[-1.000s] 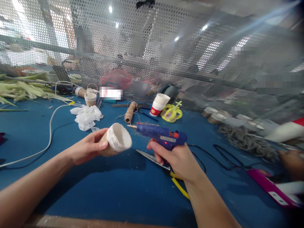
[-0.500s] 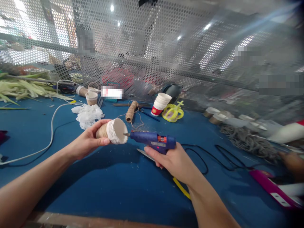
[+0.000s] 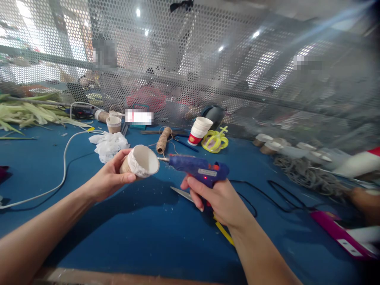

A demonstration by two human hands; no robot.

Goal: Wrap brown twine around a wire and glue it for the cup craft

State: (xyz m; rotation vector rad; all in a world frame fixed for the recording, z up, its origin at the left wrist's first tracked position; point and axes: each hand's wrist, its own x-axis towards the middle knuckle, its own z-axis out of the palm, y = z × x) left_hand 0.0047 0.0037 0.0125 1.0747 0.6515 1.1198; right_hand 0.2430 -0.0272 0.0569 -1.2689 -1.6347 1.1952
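Two bare forearms enter from bottom edge, no sleeves visible. Left hand: no glove, no ring, no watch or band at wrist. Right hand: likewise ungloved, wrist bare, fingernails short and unpainted. No bracelets, tape or markings on either arm. Clothing out of view.

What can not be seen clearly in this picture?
- Head view: the cup's base is hidden by the left hand.
- The glue gun's grip and trigger are covered by the right hand.
- The scissors are half hidden under that hand.
- A co-worker's hand is cut off at the right edge.
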